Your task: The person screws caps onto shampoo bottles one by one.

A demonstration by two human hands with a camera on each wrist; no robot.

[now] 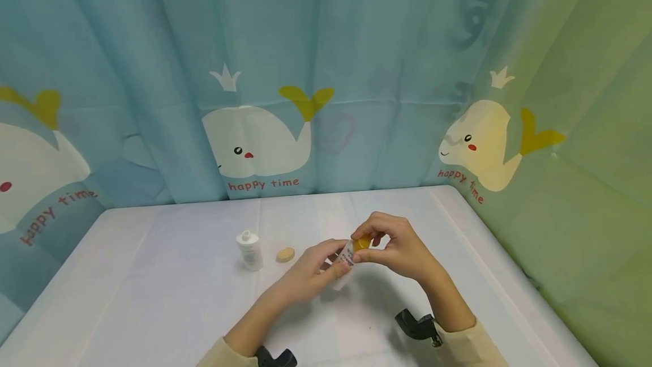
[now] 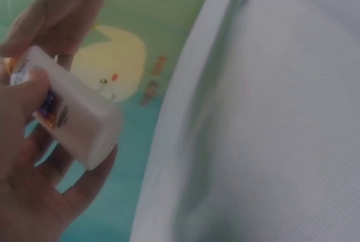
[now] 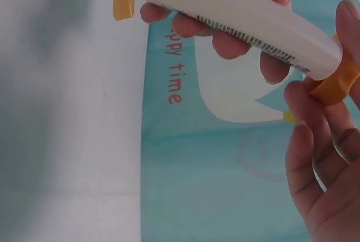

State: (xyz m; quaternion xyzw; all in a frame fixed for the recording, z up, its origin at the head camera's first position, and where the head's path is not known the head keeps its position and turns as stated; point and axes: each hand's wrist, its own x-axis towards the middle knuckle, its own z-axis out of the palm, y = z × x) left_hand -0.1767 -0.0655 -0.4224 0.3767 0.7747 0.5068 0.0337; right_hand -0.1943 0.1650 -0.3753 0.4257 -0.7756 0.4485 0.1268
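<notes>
My left hand (image 1: 312, 273) grips a white plastic bottle (image 2: 84, 115) around its body, with the thumb lying over the printed label. The bottle tilts, its top pointing up to the right in the head view, and a barcode runs along its side in the right wrist view. At its top end sits an orange-yellow cap (image 3: 336, 87), which my right hand (image 1: 402, 248) pinches between thumb and fingers. Whether the cap's threads are engaged is hidden. Left of the hands stands a second white bottle (image 1: 251, 252), upright, its narrow nozzle uncovered. Between that bottle and my left hand lies a loose yellow cap (image 1: 285, 255).
Everything is over a white-covered table (image 1: 168, 299). A blue-green curtain (image 1: 367, 72) printed with whales hangs along the back and sides. Black wrist mounts (image 1: 419, 326) are strapped near both sleeves.
</notes>
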